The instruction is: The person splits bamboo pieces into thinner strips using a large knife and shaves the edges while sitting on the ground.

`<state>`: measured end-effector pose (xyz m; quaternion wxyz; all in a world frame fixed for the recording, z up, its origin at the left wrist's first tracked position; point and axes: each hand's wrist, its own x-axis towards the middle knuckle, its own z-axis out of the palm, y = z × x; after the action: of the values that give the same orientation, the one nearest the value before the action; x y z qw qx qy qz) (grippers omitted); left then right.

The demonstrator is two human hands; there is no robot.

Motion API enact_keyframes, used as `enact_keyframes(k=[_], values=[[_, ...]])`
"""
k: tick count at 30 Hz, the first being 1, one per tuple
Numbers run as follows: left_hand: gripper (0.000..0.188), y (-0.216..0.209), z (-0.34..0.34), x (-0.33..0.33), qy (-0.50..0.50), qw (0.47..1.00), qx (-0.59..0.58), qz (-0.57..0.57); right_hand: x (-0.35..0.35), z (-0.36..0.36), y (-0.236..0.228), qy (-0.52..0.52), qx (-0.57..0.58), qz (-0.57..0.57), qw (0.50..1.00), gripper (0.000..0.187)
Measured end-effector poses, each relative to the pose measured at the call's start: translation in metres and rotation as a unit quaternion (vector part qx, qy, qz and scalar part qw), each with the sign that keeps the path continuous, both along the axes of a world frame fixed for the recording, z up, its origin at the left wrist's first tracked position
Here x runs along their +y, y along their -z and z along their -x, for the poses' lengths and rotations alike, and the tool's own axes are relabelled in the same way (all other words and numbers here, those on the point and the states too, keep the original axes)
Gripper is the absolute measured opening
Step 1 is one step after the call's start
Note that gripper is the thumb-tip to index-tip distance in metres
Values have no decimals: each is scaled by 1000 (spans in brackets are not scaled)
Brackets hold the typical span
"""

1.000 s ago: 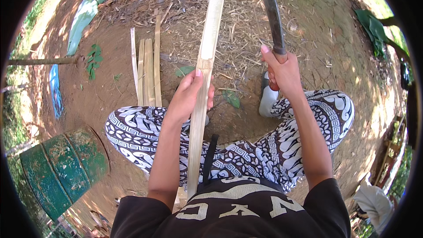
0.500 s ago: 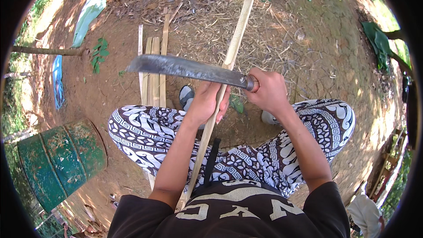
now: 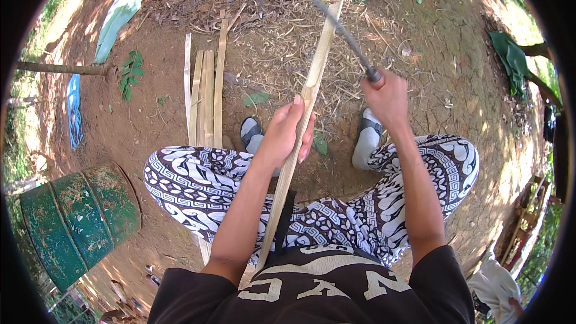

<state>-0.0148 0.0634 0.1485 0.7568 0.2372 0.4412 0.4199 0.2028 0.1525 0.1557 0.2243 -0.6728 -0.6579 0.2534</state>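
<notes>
My left hand (image 3: 289,131) is wrapped round the middle of a long, pale bamboo strip (image 3: 319,63). The strip slants from my lap up and away to the right over the ground. In my right hand (image 3: 387,101) is the handle of a machete (image 3: 336,21). Its blade, turned nearly edge-on and a little blurred, points far and to the left, passing across the far end of the strip in this view. Whether blade and strip touch I cannot tell. Several more pale strips (image 3: 207,96) lie side by side on the ground left of my left foot.
Shavings (image 3: 270,54) litter the brown earth ahead. A rusty green drum (image 3: 81,222) lies at the left, with a blue plastic piece (image 3: 74,111) beyond it. Banana leaves lie far left (image 3: 125,18) and hang at the right (image 3: 509,60). Another person's pale clothing (image 3: 495,288) shows at lower right.
My right hand has moved right and slightly away. The machete blade has swung from lying across the strip above my left hand to pointing far. My left hand keeps its hold.
</notes>
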Motion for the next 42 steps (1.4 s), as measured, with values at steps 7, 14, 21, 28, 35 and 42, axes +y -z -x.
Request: enact_keyframes(k=[7, 14, 21, 28, 35, 42], values=[[49, 13, 13, 13, -46, 999, -21, 5, -38, 34, 11, -99, 106, 68, 987, 29], [43, 31, 16, 12, -16, 981, 170, -95, -45, 41, 11, -62, 357, 202, 910, 25], [51, 29, 8, 10, 28, 965, 169, -199, -41, 39, 8, -9, 480, 247, 842, 23], [67, 25, 0, -6, 192, 969, -152, 26, -20, 16, 2, 34, 586, 216, 780, 22], [33, 7, -15, -6, 75, 986, -149, 5, -12, -4, -3, 76, 379, 160, 908, 34], [38, 2, -7, -1, -8, 994, -96, -45, -35, 11, 7, -120, 123, 14, 985, 27]])
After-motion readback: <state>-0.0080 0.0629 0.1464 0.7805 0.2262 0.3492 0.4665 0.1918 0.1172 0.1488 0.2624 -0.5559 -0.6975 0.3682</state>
